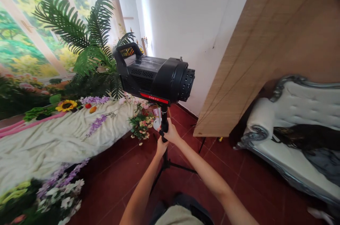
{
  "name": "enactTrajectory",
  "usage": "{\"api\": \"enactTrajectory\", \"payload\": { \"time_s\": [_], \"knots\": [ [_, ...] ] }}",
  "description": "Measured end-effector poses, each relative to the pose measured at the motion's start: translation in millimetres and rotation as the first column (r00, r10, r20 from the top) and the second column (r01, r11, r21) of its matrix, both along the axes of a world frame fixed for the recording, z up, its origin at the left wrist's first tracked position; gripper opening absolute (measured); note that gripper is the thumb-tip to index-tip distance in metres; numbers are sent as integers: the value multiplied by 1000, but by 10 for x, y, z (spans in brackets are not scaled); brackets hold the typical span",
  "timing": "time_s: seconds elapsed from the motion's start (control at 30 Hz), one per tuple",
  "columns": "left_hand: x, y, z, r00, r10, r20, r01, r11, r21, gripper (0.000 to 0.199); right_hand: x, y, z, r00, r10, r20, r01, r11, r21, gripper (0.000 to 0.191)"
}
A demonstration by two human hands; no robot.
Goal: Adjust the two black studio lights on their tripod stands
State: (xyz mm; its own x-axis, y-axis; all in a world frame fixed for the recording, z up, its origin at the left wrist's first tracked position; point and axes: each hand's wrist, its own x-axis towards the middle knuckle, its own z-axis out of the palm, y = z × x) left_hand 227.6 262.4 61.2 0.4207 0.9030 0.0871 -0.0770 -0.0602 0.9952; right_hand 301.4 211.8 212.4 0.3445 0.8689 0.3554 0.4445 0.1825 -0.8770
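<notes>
A black studio light (155, 78) with a top handle and a red label strip is mounted on a black light stand (165, 154). Below the lamp, my right hand (172, 131) is closed around the upper part of the stand, near its knob. My left hand (161, 146) grips the pole just beneath it. Parts of the fingers of both hands are hidden behind the pole. The stand's legs spread on the red tiled floor (225, 179) in front of my body.
At left, a cream cloth (106, 129) carries flowers, including a sunflower (66, 105). A palm plant (87, 30) rises behind the lamp, before a garden-print backdrop (16, 37). A leaning tan panel (236, 65) and a white tufted sofa (305, 101) stand at right.
</notes>
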Motion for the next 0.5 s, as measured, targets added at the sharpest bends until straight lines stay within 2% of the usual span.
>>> {"api": "enactTrajectory", "payload": {
  "time_s": [0.07, 0.13, 0.23, 0.33, 0.4, 0.5],
  "knots": [
    [5, 3, -31, 999, -36, 22, 36, 999, 9, 37, 82, -132, -63, 997, 82, 11, -82, 997, 7, 50],
    [11, 2, -50, 999, -39, 8, 39, 999, 20, 38, 164, -275, -202, 996, 90, -10, -90, 996, 24, 45],
    [25, -5, -58, 1000, 2, -30, -1, 999, 43, 39, 245, -454, -508, 997, -17, -69, 17, 1000, -10, 30],
    [37, -14, -66, 999, 14, -37, -12, 998, 56, 37, 247, -559, -797, 993, -98, -66, 92, 992, -92, 27],
    [40, -19, -75, 999, 14, -32, -12, 998, 62, 34, 217, -590, -915, 991, -126, -47, 119, 984, -131, 28],
    [42, -28, -76, 999, 19, -25, -17, 997, 75, 33, 172, -600, -964, 985, -173, -6, 170, 972, -161, 30]
  ]
}}
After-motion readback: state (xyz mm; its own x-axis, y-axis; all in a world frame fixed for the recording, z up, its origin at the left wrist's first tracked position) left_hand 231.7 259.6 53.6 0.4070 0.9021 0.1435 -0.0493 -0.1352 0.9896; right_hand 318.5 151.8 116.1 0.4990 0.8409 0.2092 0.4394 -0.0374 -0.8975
